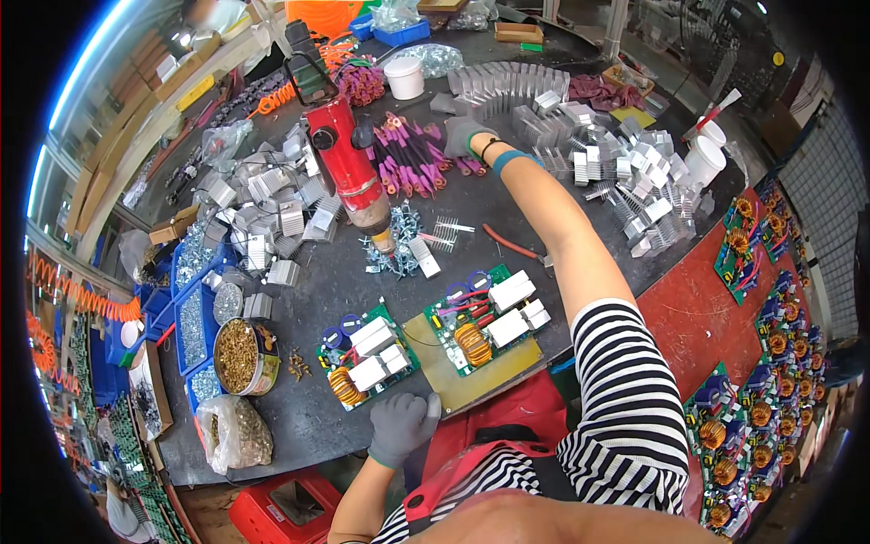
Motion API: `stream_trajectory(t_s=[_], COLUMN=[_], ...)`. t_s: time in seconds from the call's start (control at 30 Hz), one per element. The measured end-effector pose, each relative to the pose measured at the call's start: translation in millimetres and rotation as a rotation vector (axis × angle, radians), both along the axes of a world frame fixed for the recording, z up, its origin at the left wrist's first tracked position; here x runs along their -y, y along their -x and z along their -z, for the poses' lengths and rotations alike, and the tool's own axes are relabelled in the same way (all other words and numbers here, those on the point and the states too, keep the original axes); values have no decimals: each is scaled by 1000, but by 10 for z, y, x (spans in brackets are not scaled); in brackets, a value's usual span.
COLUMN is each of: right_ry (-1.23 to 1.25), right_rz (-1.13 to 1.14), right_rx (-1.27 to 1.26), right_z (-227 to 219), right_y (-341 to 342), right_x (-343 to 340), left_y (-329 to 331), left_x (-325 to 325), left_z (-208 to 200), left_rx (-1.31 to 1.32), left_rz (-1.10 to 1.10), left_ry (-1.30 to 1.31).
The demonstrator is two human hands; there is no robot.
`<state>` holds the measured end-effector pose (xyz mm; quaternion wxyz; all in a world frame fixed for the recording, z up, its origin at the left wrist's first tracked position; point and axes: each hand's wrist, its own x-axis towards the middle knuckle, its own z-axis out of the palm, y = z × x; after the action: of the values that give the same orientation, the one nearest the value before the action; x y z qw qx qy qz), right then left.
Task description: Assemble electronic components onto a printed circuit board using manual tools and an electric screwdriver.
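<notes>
My right hand point(465, 139), in a grey glove, reaches far across the bench to the right end of a pile of black cables with purple ends point(408, 159). Its fingers point down and are too small to make out, so any grip on a cable is unclear. Close to the bench's near edge, my left hand point(401, 428), also gloved, is curled closed with nothing visible in it. Just beyond it lies a green circuit board point(367, 355) with white heat sinks and a copper coil. A second circuit board point(485, 317) rests on a yellowish plate point(497, 370).
A red power tool point(349, 168) hangs nose-down over a pile of screws point(399, 245). Heat sinks point(281, 204) are heaped left, with more heat sinks point(634, 181) right. A tin of brass parts point(245, 356) stands near blue bins point(192, 326). Finished-looking boards point(761, 417) cover the red surface at right.
</notes>
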<state>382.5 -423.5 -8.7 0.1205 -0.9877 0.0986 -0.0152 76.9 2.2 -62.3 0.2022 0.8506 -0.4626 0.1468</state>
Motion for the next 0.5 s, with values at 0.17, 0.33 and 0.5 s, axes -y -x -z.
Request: stream_trajectory(t_s=[0.17,0.33,0.5], right_ry=[-247,-100,-28], right_rz=[134,232,216], right_rx=[253,13,-67], right_z=[-100,50,90], right_y=[142,77,91], right_x=[67,179,265], left_y=[-15,-41,-34], left_x=[0,42,84], left_z=[-12,-18,-44], left_rx=[-18,-18,-21], left_rz=[3,3,17], left_ry=[19,12,26])
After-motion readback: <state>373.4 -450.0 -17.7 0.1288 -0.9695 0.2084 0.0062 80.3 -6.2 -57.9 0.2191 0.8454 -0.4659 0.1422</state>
